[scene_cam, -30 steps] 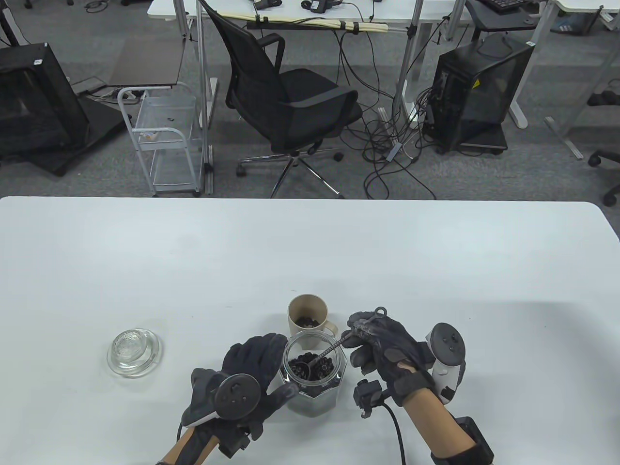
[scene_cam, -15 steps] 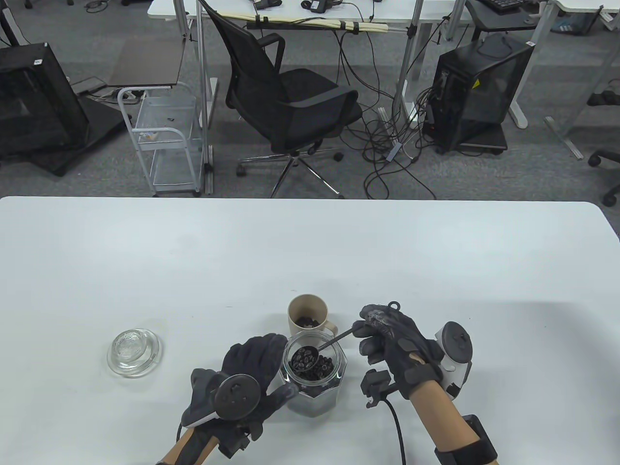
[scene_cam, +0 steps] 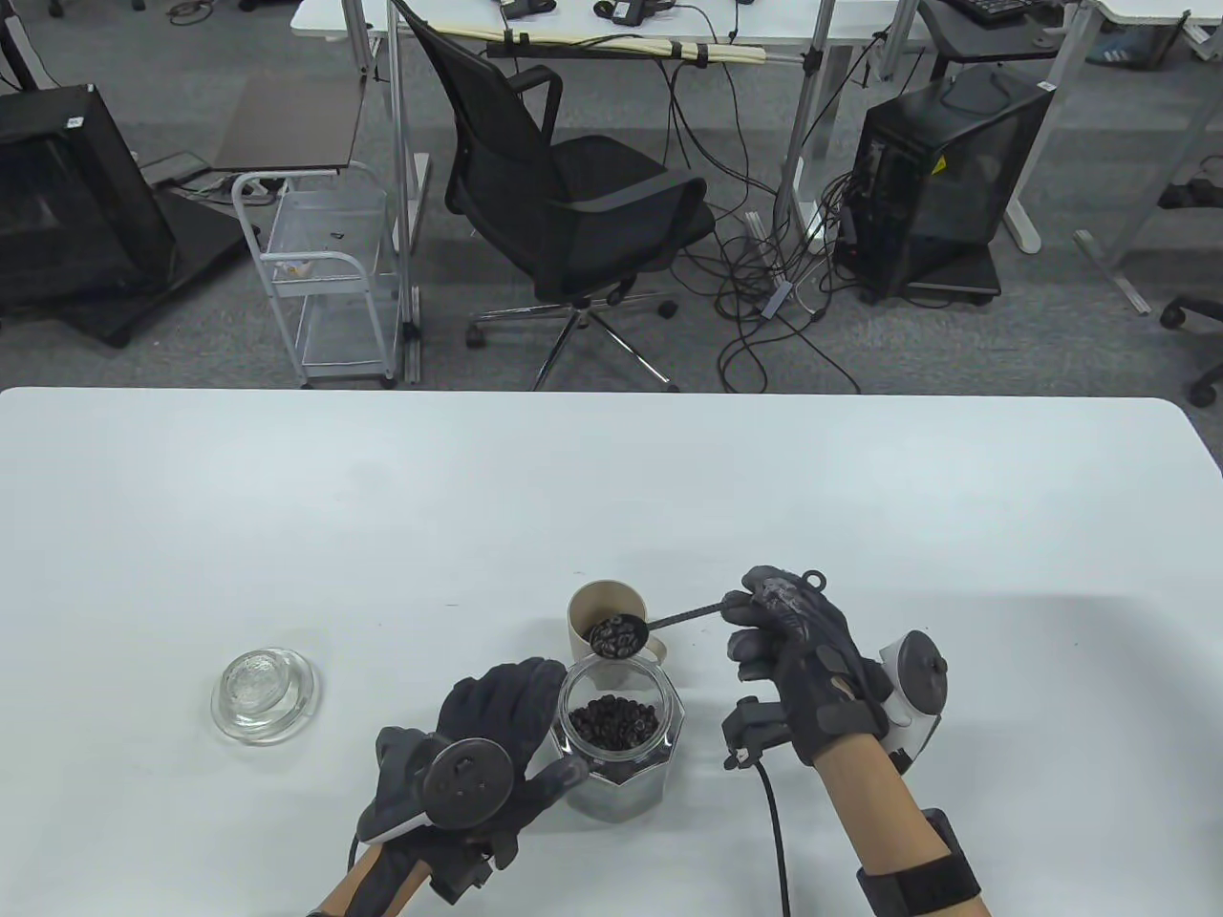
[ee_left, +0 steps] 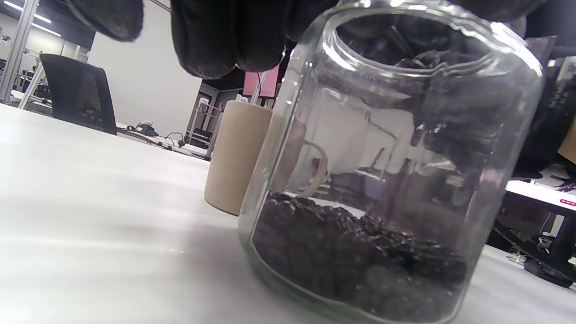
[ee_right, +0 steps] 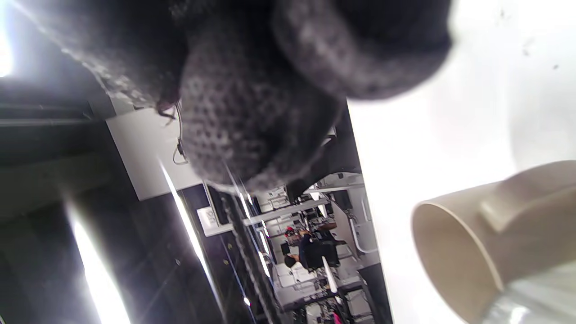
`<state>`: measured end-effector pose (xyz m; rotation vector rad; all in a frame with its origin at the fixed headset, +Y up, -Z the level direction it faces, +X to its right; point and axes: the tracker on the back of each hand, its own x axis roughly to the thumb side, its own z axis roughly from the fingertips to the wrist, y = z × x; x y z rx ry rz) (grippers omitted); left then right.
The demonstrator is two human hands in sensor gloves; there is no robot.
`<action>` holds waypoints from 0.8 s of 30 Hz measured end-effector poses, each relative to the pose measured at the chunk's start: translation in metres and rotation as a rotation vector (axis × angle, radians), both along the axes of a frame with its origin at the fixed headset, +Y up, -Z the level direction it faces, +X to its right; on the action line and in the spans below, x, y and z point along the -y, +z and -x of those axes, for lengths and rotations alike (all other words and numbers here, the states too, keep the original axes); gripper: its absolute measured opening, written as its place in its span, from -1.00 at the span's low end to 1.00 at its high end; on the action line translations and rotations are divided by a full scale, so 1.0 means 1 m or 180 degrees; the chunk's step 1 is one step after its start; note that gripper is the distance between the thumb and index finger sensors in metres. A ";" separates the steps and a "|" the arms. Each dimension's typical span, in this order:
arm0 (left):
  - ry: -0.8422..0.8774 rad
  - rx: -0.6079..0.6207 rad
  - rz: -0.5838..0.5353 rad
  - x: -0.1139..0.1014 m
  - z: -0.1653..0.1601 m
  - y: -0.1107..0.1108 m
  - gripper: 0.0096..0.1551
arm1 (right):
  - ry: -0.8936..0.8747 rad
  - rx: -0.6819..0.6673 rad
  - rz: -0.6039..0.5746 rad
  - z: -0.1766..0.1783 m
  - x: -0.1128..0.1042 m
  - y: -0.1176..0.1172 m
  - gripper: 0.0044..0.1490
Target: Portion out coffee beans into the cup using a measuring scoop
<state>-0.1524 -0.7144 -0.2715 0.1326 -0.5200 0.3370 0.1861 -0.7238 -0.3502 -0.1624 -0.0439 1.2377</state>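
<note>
Coffee beans (scene_cam: 614,636) heaped in measuring scoop (scene_cam: 631,631), bowl over near rim of beige cup (scene_cam: 585,607), which sits on white table (scene_cam: 669,497) just behind glass jar (scene_cam: 619,755); more beans in jar bottom. Right hand (scene_cam: 798,640) pinches scoop handle's end, fingers curled. Left hand (scene_cam: 487,740) wraps jar's left side, thumb in front; glass lid (scene_cam: 263,694) well apart, left.

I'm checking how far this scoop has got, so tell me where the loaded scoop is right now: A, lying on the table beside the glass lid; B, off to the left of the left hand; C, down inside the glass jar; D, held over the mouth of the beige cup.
D: the scoop, full of beans, sits over the cup, held by the right hand, clear of the jar.
</note>
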 end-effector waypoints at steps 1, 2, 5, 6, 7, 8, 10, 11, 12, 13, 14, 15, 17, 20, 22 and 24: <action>0.0002 0.0001 0.0001 0.000 0.000 0.000 0.12 | -0.0049 0.0027 0.0075 0.000 0.004 -0.002 -0.48; 0.0001 0.0000 0.0001 0.000 0.000 0.000 0.12 | -0.0066 0.0041 0.0114 -0.001 0.006 -0.004 -0.47; -0.0007 -0.0003 -0.0003 0.000 0.000 0.000 0.12 | 0.0025 0.0123 0.0185 -0.002 0.013 -0.009 -0.47; -0.0009 -0.0001 -0.0003 0.000 0.000 0.000 0.12 | 0.0078 0.0155 0.0194 -0.003 0.015 -0.011 -0.47; -0.0007 0.0000 -0.0005 0.000 0.000 0.000 0.12 | 0.0104 0.0187 0.0202 -0.003 0.017 -0.013 -0.47; -0.0006 0.0001 -0.0005 0.000 0.000 0.000 0.12 | 0.0128 0.0216 0.0211 -0.003 0.019 -0.015 -0.47; -0.0007 0.0002 -0.0006 0.000 0.000 0.000 0.12 | 0.0157 0.0213 0.0213 -0.004 0.022 -0.017 -0.47; -0.0013 0.0003 -0.0009 0.000 0.000 0.000 0.12 | 0.0213 0.0223 0.0222 -0.005 0.024 -0.018 -0.47; -0.0015 0.0004 -0.0009 0.000 0.000 0.000 0.12 | 0.0253 0.0240 0.0212 -0.005 0.025 -0.019 -0.47; -0.0014 0.0005 -0.0008 0.000 0.000 0.000 0.12 | 0.0326 0.0252 0.0186 -0.005 0.026 -0.020 -0.47; -0.0017 0.0004 -0.0008 0.000 0.000 0.000 0.12 | 0.0406 0.0235 0.0133 -0.005 0.026 -0.021 -0.47; -0.0020 0.0004 -0.0010 0.000 0.000 0.000 0.12 | 0.0448 0.0213 0.0092 -0.005 0.026 -0.021 -0.47; -0.0033 0.0002 -0.0018 0.000 0.001 0.000 0.12 | 0.0544 0.0093 -0.0079 -0.003 0.023 -0.024 -0.46; -0.0037 0.0001 -0.0022 0.000 0.001 0.001 0.12 | 0.0754 -0.0084 -0.0367 0.003 0.017 -0.027 -0.47; -0.0037 0.0000 -0.0023 0.000 0.001 0.001 0.12 | 0.0993 -0.0201 -0.0614 0.006 0.010 -0.027 -0.47; -0.0041 0.0000 -0.0026 0.000 0.001 0.001 0.12 | 0.1326 -0.0398 -0.0970 0.012 0.001 -0.028 -0.47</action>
